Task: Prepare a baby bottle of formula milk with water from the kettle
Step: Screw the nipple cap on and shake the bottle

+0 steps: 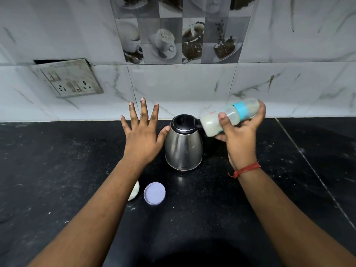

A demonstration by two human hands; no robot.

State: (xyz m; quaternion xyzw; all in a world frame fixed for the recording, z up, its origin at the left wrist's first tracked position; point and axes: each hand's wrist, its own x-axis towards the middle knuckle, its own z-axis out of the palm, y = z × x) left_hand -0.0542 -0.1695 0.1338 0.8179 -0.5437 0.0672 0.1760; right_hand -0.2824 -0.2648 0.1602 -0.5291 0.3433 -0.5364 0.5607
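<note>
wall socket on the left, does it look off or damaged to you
Yes. The socket plate on the tiled wall sits crooked, its upper edge pulled away with a dark gap behind it, and its face looks grimy. On the black counter nothing looks spilled beyond pale specks.

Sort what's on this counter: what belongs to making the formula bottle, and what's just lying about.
Belongs to the job:
bottle, held tilted in the right hand
kettle
purple lid
left hand, open beside the kettle

Lying about:
wall socket
pale object under the left forearm, unidentifiable
</note>
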